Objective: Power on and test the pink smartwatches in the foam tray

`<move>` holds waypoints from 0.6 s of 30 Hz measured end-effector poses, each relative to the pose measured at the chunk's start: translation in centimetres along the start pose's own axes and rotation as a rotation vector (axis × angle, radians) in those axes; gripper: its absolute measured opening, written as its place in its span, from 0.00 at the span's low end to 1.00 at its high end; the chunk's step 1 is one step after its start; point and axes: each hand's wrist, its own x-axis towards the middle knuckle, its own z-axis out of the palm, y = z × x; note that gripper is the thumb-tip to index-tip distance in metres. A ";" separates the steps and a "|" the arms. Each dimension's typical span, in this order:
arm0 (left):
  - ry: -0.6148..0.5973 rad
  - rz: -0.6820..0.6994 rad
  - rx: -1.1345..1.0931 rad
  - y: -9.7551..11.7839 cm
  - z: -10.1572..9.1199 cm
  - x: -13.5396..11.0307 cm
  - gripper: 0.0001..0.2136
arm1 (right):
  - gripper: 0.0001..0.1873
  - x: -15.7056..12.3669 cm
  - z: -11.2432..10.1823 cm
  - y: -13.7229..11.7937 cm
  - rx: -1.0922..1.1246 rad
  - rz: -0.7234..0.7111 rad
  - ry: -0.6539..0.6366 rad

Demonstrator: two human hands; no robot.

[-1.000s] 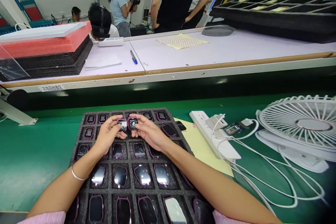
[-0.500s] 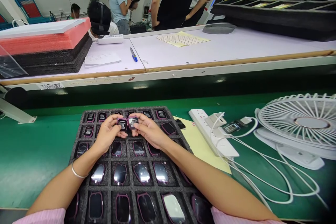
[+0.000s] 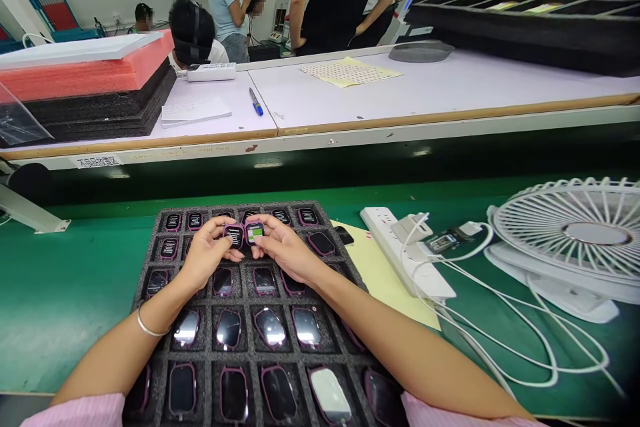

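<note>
Head view: loaded foam tray (image 3: 207, 328) on the green tabletop (image 3: 75, 293).
We note a power strip (image 3: 383, 243) and fan (image 3: 595, 233) to its right; our forearms (image 3: 400, 333) cover parts of it. Left grip (image 3: 204, 253): closed, thumb and fingers pinching one watch (image 3: 235, 233). Right grip (image 3: 283, 250): likewise pinching a second watch (image 3: 255, 231), screen partly green, just beside the first, over the tray's far end.

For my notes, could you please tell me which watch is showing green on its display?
The watch in the right hand: green shows on its display, while the second watch, in the left hand, shows pale text on black.
</note>
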 end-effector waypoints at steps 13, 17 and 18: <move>-0.019 0.022 -0.012 -0.3 -0.1 0.2 0.20 | 0.20 0.0 0.0 0.2 0.007 -0.007 0.002; -0.017 -0.026 -0.036 -0.2 0.0 0.1 0.17 | 0.17 0.1 0.1 0.1 0.097 0.051 0.039; -0.015 -0.033 -0.043 -0.2 0.0 0.1 0.17 | 0.18 0.1 0.1 0.1 0.120 0.060 0.042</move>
